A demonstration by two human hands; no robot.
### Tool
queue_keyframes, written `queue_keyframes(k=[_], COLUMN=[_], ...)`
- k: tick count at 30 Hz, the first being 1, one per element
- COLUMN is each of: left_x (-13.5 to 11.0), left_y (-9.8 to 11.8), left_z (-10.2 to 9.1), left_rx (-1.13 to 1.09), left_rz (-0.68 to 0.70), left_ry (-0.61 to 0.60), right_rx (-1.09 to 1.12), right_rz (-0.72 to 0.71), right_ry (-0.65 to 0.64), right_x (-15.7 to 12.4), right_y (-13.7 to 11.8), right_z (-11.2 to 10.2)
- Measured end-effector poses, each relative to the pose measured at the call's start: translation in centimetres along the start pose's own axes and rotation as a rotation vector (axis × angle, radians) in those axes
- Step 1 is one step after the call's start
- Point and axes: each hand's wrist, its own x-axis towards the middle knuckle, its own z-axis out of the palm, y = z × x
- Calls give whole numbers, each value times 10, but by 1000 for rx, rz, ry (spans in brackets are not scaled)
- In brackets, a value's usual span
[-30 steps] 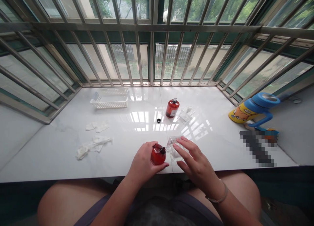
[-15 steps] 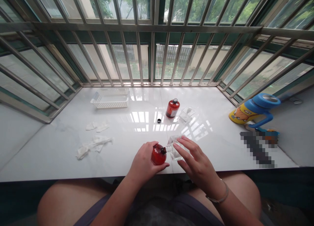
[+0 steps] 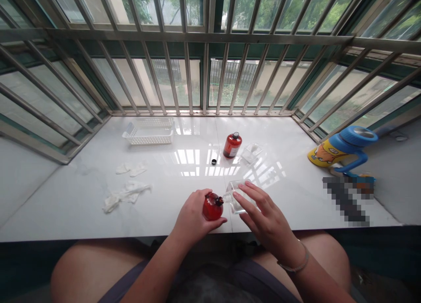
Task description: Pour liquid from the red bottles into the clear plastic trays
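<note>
My left hand [image 3: 194, 213] is wrapped round a red bottle [image 3: 212, 210] near the front edge of the table. The bottle's dark mouth faces up and to the right, uncapped. In my right hand [image 3: 263, 213] is a clear square glass bottle [image 3: 236, 204], tipped onto its side, with its neck pointing left. That neck meets the mouth of the red bottle; whether liquid passes between them cannot be made out. My right fingers lie along the far side of the glass, the thumb below. A small black cap [image 3: 213, 162] lies on the table beyond.
A second red bottle [image 3: 232, 146] with a label stands beside another clear glass container [image 3: 251, 153]. Crumpled white tissues or gloves [image 3: 126, 195] lie at the left, behind them a white basket [image 3: 148, 138]. A blue and yellow flask [image 3: 338, 147] stands right, near a blurred-out dark item [image 3: 348, 202].
</note>
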Motion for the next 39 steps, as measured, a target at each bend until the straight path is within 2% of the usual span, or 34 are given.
queue_keyframes(k=[39], left_x=[0], left_y=[-3], left_z=[0], left_rx=[-25], left_rz=[-28], left_ry=[6], right_rx=[-86], right_rz=[-100], right_ry=[-34], right_x=[7], right_y=[3], right_z=[-6])
